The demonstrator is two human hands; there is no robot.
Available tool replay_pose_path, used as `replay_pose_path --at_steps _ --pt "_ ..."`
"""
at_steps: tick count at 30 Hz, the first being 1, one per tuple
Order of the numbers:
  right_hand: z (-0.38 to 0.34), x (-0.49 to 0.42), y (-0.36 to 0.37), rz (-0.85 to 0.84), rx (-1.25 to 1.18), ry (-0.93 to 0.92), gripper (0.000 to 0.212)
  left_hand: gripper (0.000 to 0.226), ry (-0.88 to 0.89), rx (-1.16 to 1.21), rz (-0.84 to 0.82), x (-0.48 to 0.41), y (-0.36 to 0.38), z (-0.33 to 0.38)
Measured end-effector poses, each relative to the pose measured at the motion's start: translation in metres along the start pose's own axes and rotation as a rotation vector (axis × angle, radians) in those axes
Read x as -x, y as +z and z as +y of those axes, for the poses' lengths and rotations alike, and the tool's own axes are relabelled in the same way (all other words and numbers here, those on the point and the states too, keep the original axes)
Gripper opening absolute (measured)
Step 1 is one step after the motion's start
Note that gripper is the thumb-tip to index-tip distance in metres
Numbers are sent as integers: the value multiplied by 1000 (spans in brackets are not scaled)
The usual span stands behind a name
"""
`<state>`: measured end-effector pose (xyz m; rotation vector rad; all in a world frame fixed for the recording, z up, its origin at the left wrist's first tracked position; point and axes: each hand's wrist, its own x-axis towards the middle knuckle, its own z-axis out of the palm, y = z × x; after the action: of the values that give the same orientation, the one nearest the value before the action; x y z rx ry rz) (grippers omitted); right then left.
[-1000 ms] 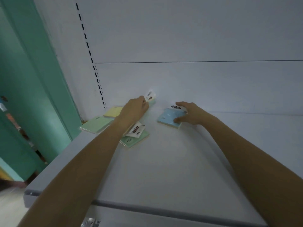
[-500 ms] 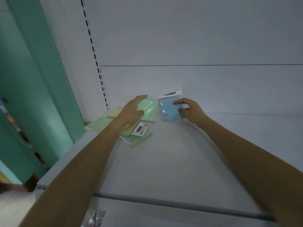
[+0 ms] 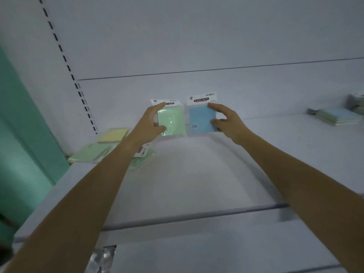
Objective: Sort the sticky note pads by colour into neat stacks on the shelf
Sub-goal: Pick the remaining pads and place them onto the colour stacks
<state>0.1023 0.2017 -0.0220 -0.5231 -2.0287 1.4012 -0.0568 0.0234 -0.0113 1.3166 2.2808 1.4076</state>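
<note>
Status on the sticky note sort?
Left hand grips green pad, right hand grips blue pad. Both held upright, side by side above shelf. Loose pads lie left.

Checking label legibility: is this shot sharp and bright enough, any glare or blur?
Head view: dim light; blue pad header reads STICKY NOTE; green pad label partly covered by left hand, faint wrapper sheen; right-edge stack blurred; shelf edge bowed by lens.

Covering header print on the held green pad [image 3: 173, 123], 11 o'clock corner, with the left hand [image 3: 149, 123]. Masking the 3 o'clock edge of the blue pad [image 3: 201, 121] under the right hand [image 3: 226, 123]; showing print too small to read. Burying half the lower green pad [image 3: 140, 161] under the left forearm [image 3: 98, 184], 8 o'clock. Cropping a blurred grey bundle [image 3: 355, 102] at 3 o'clock, a blurred silvery packet [image 3: 102, 257] at 7 o'clock.
</note>
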Motion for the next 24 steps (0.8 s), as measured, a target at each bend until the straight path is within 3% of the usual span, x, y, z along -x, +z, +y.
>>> replay_pose_path --at_steps 8,19,24 --pt "22 40 -101 118 -47 48 50 59 33 89 -16 -6 85 44" --pt "72 82 -303 158 -55 167 50 59 -108 348 57 -8 248 144" --pt "87 86 -360 145 -59 197 50 59 -137 371 47 -16 299 180"
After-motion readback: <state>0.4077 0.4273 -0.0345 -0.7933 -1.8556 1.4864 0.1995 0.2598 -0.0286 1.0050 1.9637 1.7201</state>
